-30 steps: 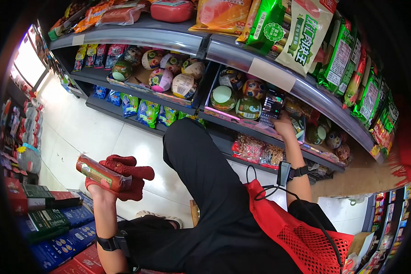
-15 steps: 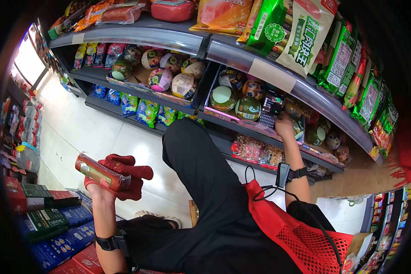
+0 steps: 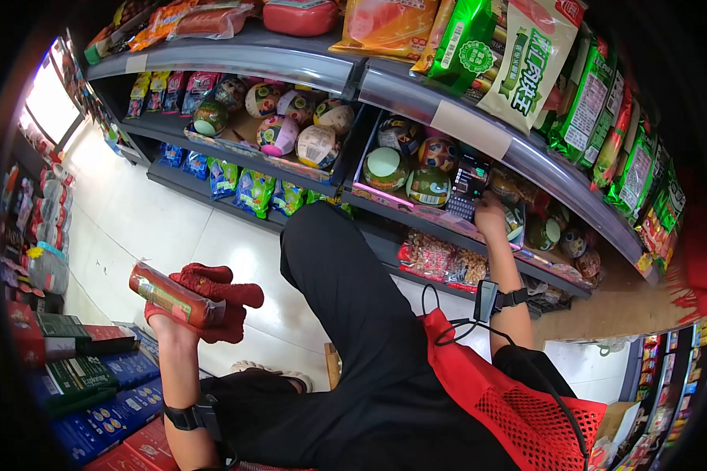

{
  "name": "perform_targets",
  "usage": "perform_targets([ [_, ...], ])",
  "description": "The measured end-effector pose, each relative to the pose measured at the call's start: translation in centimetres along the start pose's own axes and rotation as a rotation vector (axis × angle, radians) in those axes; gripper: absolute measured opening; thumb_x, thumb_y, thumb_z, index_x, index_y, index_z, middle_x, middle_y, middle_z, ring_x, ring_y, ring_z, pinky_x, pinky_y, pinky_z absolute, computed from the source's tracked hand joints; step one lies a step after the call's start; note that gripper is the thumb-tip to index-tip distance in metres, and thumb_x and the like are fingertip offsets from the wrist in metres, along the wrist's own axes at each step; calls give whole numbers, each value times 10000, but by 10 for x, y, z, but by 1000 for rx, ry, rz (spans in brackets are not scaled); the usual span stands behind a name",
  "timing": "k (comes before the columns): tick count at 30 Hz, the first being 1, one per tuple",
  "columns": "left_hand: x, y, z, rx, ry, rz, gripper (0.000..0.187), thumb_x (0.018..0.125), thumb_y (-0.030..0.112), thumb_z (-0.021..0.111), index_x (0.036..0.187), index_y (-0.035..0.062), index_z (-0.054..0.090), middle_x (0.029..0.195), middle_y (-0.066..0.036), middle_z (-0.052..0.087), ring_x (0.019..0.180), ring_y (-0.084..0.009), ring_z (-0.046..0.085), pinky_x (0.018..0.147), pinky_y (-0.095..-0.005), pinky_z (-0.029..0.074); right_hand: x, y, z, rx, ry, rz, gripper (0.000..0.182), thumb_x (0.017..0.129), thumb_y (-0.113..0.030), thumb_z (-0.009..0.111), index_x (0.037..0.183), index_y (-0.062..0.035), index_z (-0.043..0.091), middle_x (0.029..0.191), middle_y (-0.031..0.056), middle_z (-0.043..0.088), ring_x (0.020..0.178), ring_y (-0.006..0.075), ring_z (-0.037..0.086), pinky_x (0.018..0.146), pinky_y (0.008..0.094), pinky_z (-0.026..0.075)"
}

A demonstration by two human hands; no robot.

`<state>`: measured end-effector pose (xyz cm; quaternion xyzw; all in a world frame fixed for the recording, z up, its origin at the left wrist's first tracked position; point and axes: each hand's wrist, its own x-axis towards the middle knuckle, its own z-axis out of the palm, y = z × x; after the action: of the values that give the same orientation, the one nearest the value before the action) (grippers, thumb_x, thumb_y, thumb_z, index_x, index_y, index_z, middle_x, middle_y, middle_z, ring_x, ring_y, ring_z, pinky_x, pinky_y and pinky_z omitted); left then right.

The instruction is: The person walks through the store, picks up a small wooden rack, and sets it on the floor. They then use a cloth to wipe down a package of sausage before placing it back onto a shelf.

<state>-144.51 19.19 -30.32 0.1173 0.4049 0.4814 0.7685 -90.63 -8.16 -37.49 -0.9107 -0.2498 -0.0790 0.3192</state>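
My left hand, in a red knitted glove, is at the lower left above the floor. It holds a sausage in clear wrap, with a green and yellow label, lying across the palm. My right hand is bare and reaches to the middle shelf, its fingers around the lower right side of a black handheld device with a lit screen and a keypad. The device stands over a pink-edged box of round, ball-shaped packs. My right fingers are partly hidden.
Above is a curved shelf edge carrying green snack bags. A second box of balls stands left of the device. My knee is close to the lower shelf. Stacked cartons flank my left arm.
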Motion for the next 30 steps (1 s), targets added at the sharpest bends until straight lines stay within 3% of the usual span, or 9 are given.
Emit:
perform_targets([
  [6,-7,0,6,-7,-20,-16,472,988,352,271,1028,-21,557,1050,-222,615,969,-371,601,892,-525,499,-1,12,6,-67,1,-4,274,849,-114,569,1090,14,599,1020,279,619,973,445,595,846,451,476],
  [12,-9,0,7,9,-17,30,456,984,366,283,990,3,559,1010,-192,621,942,-351,607,861,-509,512,-50,-116,-45,-14,240,-358,289,865,-99,569,1132,6,600,1068,241,634,1004,411,606,873,457,483],
  [15,0,2,-6,13,-97,60,446,983,390,304,961,25,560,983,-165,625,929,-325,612,838,-499,518,-79,-204,-56,389,-94,-498,227,884,-159,596,1057,-18,637,995,180,664,921,340,645,829,402,502],
  [16,1,3,-7,12,-131,67,443,982,399,312,951,33,560,973,-155,625,924,-316,614,831,-495,520,-86,-229,-53,436,-211,-627,197,884,-132,616,1038,-16,654,909,132,678,852,245,672,788,337,517],
  [17,-2,4,-3,18,-113,78,443,982,408,318,944,39,560,961,-148,624,913,-310,616,820,-486,524,-99,-257,-51,532,-314,-687,189,876,-136,631,1026,-24,662,901,123,676,852,229,671,785,333,520],
  [23,11,12,-13,48,-239,189,453,979,468,352,943,64,556,918,-124,623,831,-277,628,743,-415,540,-157,-389,-3,623,-1068,-929,421,852,-394,678,943,5,578,772,150,639,727,301,649,649,391,507],
  [25,0,19,-10,204,-281,171,442,980,472,360,967,76,556,914,-105,624,836,-257,629,735,-409,538,-176,-418,16,538,-1067,-993,471,845,-454,658,915,3,571,733,161,624,692,330,637,628,414,498],
  [29,3,28,-7,105,34,293,428,981,462,364,1003,86,566,931,-83,639,826,-221,635,738,-384,539,-214,-447,66,638,-901,-1029,479,851,-477,623,871,-3,560,683,168,611,659,358,623,612,441,489],
  [30,15,37,-20,119,-48,310,435,985,463,350,1035,93,573,955,-82,646,838,-217,641,733,-371,543,-218,-450,71,647,-871,-1039,439,855,-433,627,857,-2,538,686,168,610,659,359,619,623,440,488],
])
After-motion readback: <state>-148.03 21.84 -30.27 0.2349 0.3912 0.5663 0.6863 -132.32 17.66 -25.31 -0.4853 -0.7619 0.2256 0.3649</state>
